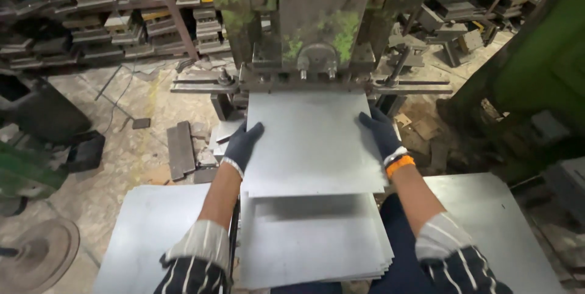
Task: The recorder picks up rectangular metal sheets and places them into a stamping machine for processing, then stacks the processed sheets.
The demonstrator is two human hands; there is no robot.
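Under green press (317, 20) — left hand (244, 143), right hand (381, 132) grip metal sheet (311, 145).

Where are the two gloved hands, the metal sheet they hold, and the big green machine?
left hand (245, 143), head view, on the back of the dark glove.
right hand (380, 132), head view, on the back of the glove.
metal sheet (311, 141), head view, its bare middle.
green machine (323, 14), head view, its front body.

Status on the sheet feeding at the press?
Done: cannot tell; flat grey metal sheets lie at left. In hand: gloved left hand and right hand hold one grey sheet by its edges at the green press. Left: stack of grey sheets below.
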